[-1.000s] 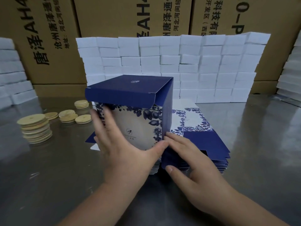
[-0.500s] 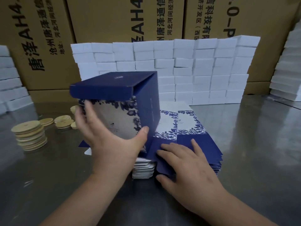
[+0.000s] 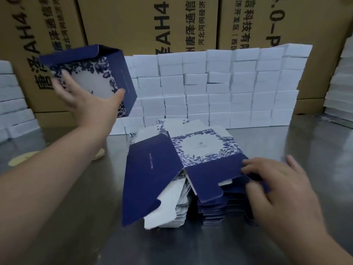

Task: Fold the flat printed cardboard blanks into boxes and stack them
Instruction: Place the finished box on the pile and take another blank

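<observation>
Looking from the biggest thing down, what stands at the back? asks one.

Brown cartons (image 3: 124, 22) with black print, says the other, rising behind a steel table (image 3: 76, 217). Against them stands a wall of white boxes (image 3: 238, 88), with more white stacks (image 3: 11, 111) at the left and right edges.

And the work itself?

A pile of flat blanks (image 3: 210, 213) lies mid-table, navy and white with a blue flower print. The top blank (image 3: 200, 148) sits skewed, one navy panel jutting over the pile's near left side.

The finished one?

The folded box (image 3: 122, 73) is up in the air at the left, tilted, in front of the cartons and well apart from the pile. The left hand (image 3: 89, 106) grips it, with the fingers spread across the printed face and the thumb hooked at the corner by the navy side.

The other hand?

The right hand (image 3: 282, 190) is at the pile's near right, fingers loosely bent and touching the top blank's navy flap. Blur hides whether it pinches.

Anything smaller?

Pale wooden discs (image 3: 17, 160) lie on the table, mostly hidden behind the left forearm.
</observation>
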A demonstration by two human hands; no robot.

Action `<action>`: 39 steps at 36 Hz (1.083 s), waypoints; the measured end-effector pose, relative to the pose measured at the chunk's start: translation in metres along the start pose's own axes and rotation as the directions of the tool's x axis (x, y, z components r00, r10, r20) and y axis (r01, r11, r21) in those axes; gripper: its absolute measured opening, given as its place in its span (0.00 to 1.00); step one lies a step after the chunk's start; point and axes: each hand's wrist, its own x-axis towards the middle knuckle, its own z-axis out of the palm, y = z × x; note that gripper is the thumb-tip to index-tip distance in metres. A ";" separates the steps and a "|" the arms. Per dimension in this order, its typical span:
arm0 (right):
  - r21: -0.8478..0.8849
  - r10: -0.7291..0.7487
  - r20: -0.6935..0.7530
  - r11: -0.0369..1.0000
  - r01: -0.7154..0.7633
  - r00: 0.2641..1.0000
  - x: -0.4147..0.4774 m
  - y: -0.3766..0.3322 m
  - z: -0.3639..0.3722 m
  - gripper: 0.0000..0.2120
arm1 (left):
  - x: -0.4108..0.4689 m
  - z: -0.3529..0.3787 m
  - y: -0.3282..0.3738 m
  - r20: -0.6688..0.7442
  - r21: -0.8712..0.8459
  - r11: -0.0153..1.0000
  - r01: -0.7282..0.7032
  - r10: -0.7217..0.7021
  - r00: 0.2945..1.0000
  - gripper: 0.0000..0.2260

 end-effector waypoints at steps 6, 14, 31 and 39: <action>0.054 -0.111 -0.102 0.992 0.117 0.989 0.001 0.002 -0.006 0.13 | 0.011 0.033 -0.054 0.009 0.177 0.975 0.133 -0.137 0.991 0.51; 0.014 -0.100 -0.131 0.995 0.102 0.986 0.001 0.004 -0.003 0.12 | -0.010 0.067 -0.084 0.077 0.329 0.925 0.188 -0.225 0.971 0.49; 0.008 -0.040 -0.102 0.999 0.041 0.994 0.001 0.001 -0.004 0.13 | -0.049 0.046 -0.086 0.582 0.118 0.791 0.600 -0.545 0.604 0.20; 0.073 -0.018 -0.088 0.997 0.025 0.996 0.000 -0.002 -0.008 0.15 | -0.061 0.028 -0.055 0.675 -0.182 0.644 0.743 -0.468 0.571 0.13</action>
